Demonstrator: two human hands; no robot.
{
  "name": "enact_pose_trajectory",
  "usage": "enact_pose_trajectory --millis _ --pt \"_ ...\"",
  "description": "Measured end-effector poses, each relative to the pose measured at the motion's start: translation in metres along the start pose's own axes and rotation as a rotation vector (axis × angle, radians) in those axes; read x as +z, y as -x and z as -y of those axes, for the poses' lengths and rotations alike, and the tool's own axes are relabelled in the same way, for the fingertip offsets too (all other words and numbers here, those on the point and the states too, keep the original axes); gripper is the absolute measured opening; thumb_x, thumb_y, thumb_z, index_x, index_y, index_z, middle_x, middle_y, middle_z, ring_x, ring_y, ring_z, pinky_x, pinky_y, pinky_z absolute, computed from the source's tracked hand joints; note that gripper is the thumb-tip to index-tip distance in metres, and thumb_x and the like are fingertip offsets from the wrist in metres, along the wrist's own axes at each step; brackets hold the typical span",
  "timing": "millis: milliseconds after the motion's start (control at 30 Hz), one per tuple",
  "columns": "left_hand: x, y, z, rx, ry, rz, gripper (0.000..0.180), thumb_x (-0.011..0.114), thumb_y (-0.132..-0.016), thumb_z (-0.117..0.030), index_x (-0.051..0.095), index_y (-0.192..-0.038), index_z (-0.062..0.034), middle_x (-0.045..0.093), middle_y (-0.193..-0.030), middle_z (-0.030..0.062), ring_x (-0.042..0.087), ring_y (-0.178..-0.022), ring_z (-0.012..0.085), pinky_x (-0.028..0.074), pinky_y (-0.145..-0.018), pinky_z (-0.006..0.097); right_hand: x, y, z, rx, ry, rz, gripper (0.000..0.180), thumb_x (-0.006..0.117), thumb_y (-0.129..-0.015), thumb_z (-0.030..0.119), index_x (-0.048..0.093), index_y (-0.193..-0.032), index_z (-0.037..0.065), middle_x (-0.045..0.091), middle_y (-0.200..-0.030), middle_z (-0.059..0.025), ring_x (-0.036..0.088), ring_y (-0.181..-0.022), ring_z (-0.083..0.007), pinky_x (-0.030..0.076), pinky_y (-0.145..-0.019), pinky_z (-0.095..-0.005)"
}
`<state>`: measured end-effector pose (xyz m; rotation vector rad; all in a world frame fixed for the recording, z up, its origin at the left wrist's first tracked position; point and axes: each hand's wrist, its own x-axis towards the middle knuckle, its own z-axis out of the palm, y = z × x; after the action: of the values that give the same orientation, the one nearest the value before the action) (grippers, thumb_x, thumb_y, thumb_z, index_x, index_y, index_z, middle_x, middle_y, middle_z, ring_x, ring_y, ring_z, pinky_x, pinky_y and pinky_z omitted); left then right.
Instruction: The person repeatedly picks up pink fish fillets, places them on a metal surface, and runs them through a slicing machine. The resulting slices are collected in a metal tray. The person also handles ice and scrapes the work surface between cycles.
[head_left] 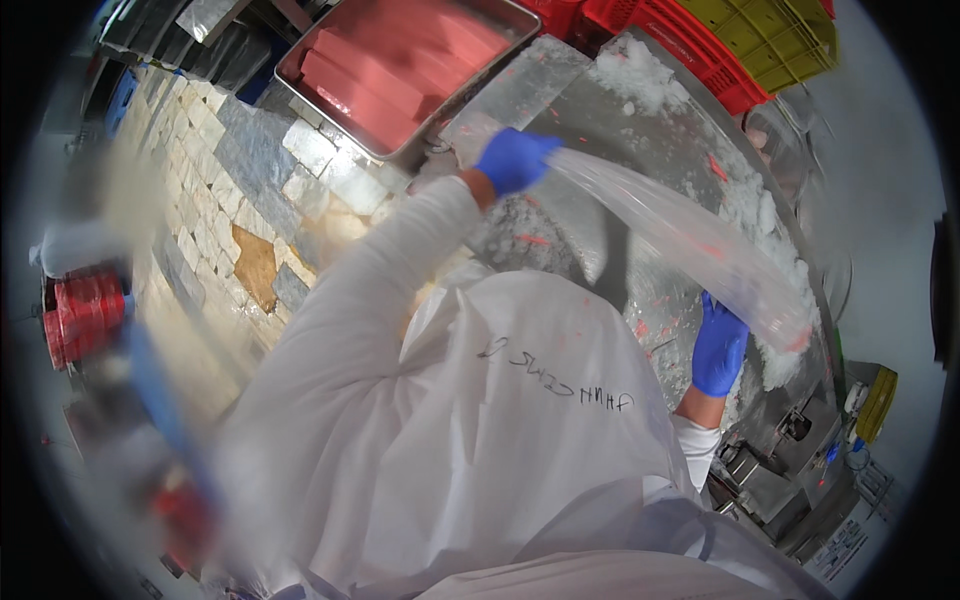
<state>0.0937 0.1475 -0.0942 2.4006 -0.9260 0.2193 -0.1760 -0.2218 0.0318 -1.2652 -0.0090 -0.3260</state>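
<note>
**Clear plastic sheet stretched between two gloved hands**

A long, clear, thin plastic sheet [670, 225] runs taut across the wet steel surface [600, 110], held at both ends. It is see-through and glossy, gathered narrow at the upper end and spreading wider toward the lower one, with faint pinkish-red smears inside it and a red spot near its lower tip. Motion blurs its edges.

The left hand [515, 160], in a blue glove, has its grip closed on the sheet's gathered upper end, just beside the corner of the large steel tray of pink-red blocks [400, 65]. The right hand [718, 345], also blue-gloved, is at the sheet's lower end — its fingers curl beneath the plastic, though whether they pinch it or only support it cannot be told.

Under and beside the sheet, white crushed ice [760, 215] lies heaped on the steel surface, scattered with small red flecks. Beyond the surface stand red plastic crates [690, 45] and a yellow plastic crate [780, 35]. The person's white coat [480, 430] fills the lower middle — below the sheet.
</note>
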Motion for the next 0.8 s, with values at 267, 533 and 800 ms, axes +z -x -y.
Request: enact_pose_trajectory --millis 267,533,800 --pt "-0.027 -0.014 -0.199 0.321 0.412 0.558 0.054 0.068 -0.095 -0.046 0.063 -0.141 -0.0192 0.074 -0.114 0.0161 0.071 -0.102 0.0366 0.054 -0.094 0.047 -0.047 -0.083 0.105 -0.078 -0.031 -0.422 0.053 0.063 -0.103 0.028 0.053 -0.147 0.000 0.060 -0.142 -0.0156 0.057 -0.131 -0.0290 0.040 -0.118 -0.0487" --pt "-0.134 -0.054 -0.234 0.875 -0.216 -0.333 0.049 0.073 -0.081 -0.039 0.069 -0.126 -0.0226 0.067 -0.119 0.0084 0.063 -0.116 0.0290 0.041 -0.114 0.054 0.052 -0.073 0.099 0.800 0.433 0.454 0.059 0.083 -0.082 0.011 0.063 -0.137 0.002 0.069 -0.121 -0.0044 0.065 -0.109 -0.0145 0.054 -0.094 -0.0320" --pt "-0.070 -0.016 -0.100 0.525 -0.469 0.119 0.013 0.068 -0.074 -0.020 0.072 -0.085 -0.0152 0.065 -0.075 0.0020 0.067 -0.078 0.0246 0.050 -0.089 0.046 0.111 -0.014 -0.012 0.646 0.497 0.415 0.046 0.078 -0.083 0.007 0.064 -0.127 0.003 0.073 -0.105 -0.0117 0.071 -0.092 -0.0262 0.056 -0.083 -0.0401"
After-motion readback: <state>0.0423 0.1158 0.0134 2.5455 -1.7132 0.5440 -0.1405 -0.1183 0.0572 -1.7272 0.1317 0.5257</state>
